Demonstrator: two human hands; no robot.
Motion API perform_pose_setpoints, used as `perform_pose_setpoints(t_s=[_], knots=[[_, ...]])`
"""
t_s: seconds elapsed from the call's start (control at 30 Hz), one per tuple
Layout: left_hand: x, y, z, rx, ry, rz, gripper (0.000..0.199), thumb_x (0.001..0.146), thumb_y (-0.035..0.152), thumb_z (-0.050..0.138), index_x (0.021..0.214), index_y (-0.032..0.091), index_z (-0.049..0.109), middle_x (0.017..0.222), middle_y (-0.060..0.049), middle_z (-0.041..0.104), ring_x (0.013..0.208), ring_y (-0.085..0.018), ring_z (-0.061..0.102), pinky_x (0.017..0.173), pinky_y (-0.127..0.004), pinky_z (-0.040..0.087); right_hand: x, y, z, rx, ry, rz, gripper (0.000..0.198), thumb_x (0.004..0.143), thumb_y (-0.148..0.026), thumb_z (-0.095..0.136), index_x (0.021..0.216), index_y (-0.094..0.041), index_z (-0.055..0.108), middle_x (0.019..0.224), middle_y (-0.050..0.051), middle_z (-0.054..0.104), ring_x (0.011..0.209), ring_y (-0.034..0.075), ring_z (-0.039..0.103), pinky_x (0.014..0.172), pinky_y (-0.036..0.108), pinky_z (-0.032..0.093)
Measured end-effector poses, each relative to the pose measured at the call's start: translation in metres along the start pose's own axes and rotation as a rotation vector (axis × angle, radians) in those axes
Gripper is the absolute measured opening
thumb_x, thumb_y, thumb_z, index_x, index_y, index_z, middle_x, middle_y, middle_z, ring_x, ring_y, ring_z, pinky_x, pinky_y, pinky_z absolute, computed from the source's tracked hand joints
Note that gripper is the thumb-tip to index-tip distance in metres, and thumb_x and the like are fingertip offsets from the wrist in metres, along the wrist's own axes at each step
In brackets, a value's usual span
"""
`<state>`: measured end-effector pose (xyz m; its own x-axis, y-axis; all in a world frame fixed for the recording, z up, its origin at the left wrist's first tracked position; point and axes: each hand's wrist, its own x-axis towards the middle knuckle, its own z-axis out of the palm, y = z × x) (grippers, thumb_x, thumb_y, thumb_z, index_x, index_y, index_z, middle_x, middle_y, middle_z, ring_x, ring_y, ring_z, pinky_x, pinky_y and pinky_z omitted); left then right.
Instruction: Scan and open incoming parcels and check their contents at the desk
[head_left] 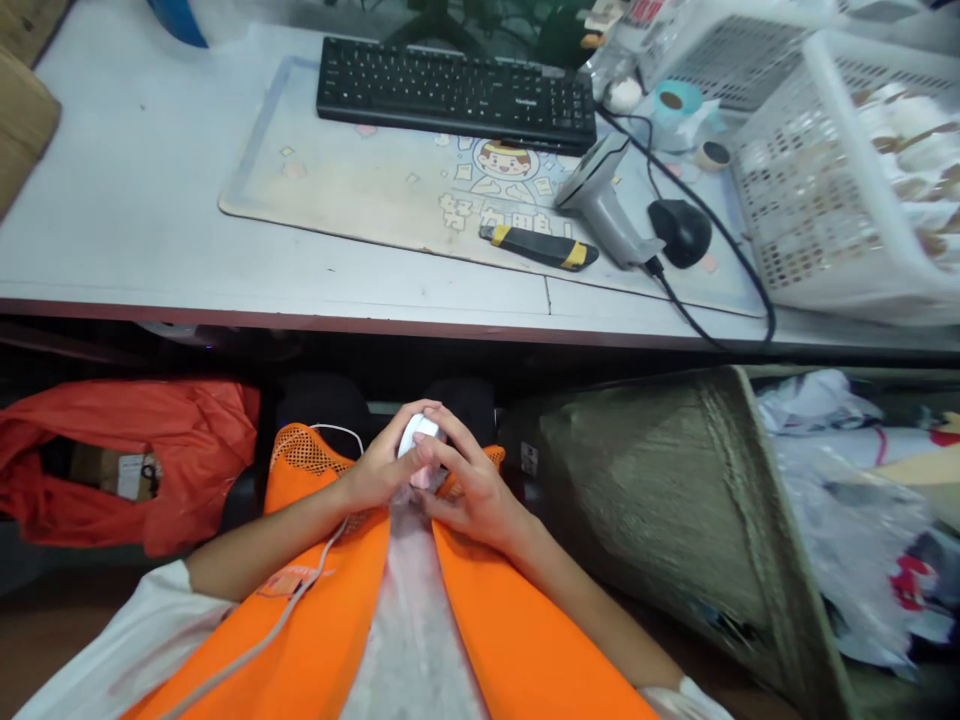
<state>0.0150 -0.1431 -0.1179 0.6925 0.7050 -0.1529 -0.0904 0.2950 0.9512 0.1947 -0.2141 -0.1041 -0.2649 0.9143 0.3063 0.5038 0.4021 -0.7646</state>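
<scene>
A small white and pale pink object [421, 437], rounded on top, sits between my two hands in front of my orange vest. Its exact kind is hard to make out. My left hand [390, 462] has its fingers curled around one side of it. From the other side my right hand [469, 482] wraps it, with the thumb laid across its front. Both hands are held low, below the desk's front edge. A thin white cable [319, 570] runs along the vest past my left forearm.
On the desk [135, 190] lie a black keyboard [457, 95], a yellow-black utility knife [540, 247], a grey barcode scanner [607, 205] and a black mouse [679, 232]. A white basket [802, 200] stands right. Below are a red bag [195, 430] and an open sack [652, 480] holding plastic packaging.
</scene>
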Motion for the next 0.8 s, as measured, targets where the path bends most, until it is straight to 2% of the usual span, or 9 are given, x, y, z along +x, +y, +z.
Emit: perform_pose_setpoints(t_s=[0.1, 0.2, 0.27, 0.33, 0.43, 0.5, 0.57, 0.63, 0.8], knots=[[0.003, -0.009, 0.0, -0.09, -0.027, -0.004, 0.074, 0.091, 0.069, 0.064, 0.146, 0.02, 0.05, 0.148, -0.014, 0.052, 0.135, -0.03, 0.051, 0.113, -0.037, 0.043, 0.0, 0.0, -0.003, -0.012, -0.023, -0.028, 0.078, 0.085, -0.013, 0.068, 0.157, -0.027, 0.039, 0.162, 0.018, 0.036, 0.154, 0.036, 0.033, 0.12, 0.061, 0.041], [0.003, -0.016, -0.004, -0.338, 0.04, -0.176, 0.072, 0.09, 0.076, 0.059, 0.137, 0.022, 0.053, 0.137, -0.013, 0.06, 0.118, -0.027, 0.062, 0.097, -0.036, 0.053, -0.001, -0.006, -0.018, 0.021, -0.045, -0.056, 0.074, 0.084, -0.014, 0.07, 0.152, -0.027, 0.045, 0.159, 0.017, 0.04, 0.152, 0.035, 0.036, 0.12, 0.06, 0.04], [-0.001, -0.014, -0.009, -0.51, 0.11, -0.279, 0.062, 0.092, 0.072, 0.059, 0.132, 0.025, 0.051, 0.128, -0.011, 0.064, 0.104, -0.024, 0.068, 0.087, -0.035, 0.057, -0.001, -0.01, -0.031, 0.155, -0.015, -0.023, 0.069, 0.084, -0.019, 0.075, 0.148, -0.028, 0.05, 0.156, 0.016, 0.043, 0.149, 0.034, 0.041, 0.12, 0.057, 0.04], [-0.005, -0.004, -0.016, -0.505, 0.114, -0.244, 0.049, 0.094, 0.06, 0.065, 0.127, 0.027, 0.05, 0.13, -0.01, 0.062, 0.101, -0.024, 0.069, 0.084, -0.035, 0.058, 0.001, -0.011, -0.041, 0.452, 0.051, 0.097, 0.067, 0.085, -0.036, 0.08, 0.145, -0.03, 0.052, 0.153, 0.015, 0.048, 0.145, 0.033, 0.046, 0.118, 0.055, 0.043], [-0.008, 0.023, -0.022, -0.084, 0.036, 0.041, 0.027, 0.096, 0.04, 0.068, 0.114, 0.025, 0.055, 0.145, -0.01, 0.052, 0.122, -0.025, 0.062, 0.102, -0.038, 0.051, 0.007, -0.009, -0.042, 0.989, 0.173, 0.348, 0.074, 0.081, -0.065, 0.076, 0.142, -0.032, 0.05, 0.146, 0.014, 0.057, 0.134, 0.035, 0.058, 0.109, 0.057, 0.05], [-0.006, 0.042, -0.021, 0.307, 0.001, 0.209, 0.017, 0.097, 0.034, 0.068, 0.107, 0.023, 0.06, 0.147, -0.01, 0.048, 0.136, -0.026, 0.052, 0.114, -0.041, 0.042, 0.011, -0.005, -0.034, 1.181, 0.224, 0.462, 0.076, 0.079, -0.069, 0.074, 0.141, -0.033, 0.05, 0.144, 0.012, 0.06, 0.127, 0.034, 0.063, 0.104, 0.056, 0.053], [-0.003, 0.056, -0.016, 0.633, -0.01, 0.277, 0.016, 0.097, 0.035, 0.069, 0.104, 0.022, 0.064, 0.148, -0.01, 0.046, 0.14, -0.027, 0.046, 0.117, -0.044, 0.039, 0.013, -0.002, -0.023, 1.197, 0.235, 0.506, 0.075, 0.078, -0.062, 0.08, 0.14, -0.033, 0.052, 0.144, 0.01, 0.06, 0.124, 0.031, 0.064, 0.103, 0.05, 0.055], [0.001, 0.062, -0.01, 0.83, -0.026, 0.273, 0.018, 0.098, 0.038, 0.066, 0.104, 0.022, 0.065, 0.149, -0.011, 0.046, 0.14, -0.029, 0.046, 0.115, -0.045, 0.042, 0.013, 0.0, -0.014, 1.107, 0.227, 0.5, 0.072, 0.079, -0.053, 0.084, 0.141, -0.031, 0.054, 0.144, 0.009, 0.06, 0.124, 0.027, 0.064, 0.105, 0.042, 0.054], [0.011, 0.053, -0.008, 1.008, -0.073, 0.295, 0.02, 0.105, 0.029, 0.049, 0.105, 0.018, 0.066, 0.148, -0.014, 0.049, 0.139, -0.03, 0.046, 0.115, -0.048, 0.043, 0.009, 0.002, -0.01, 0.862, 0.202, 0.542, 0.066, 0.085, -0.035, 0.082, 0.144, -0.031, 0.051, 0.149, 0.008, 0.056, 0.133, 0.023, 0.057, 0.099, 0.033, 0.057]])
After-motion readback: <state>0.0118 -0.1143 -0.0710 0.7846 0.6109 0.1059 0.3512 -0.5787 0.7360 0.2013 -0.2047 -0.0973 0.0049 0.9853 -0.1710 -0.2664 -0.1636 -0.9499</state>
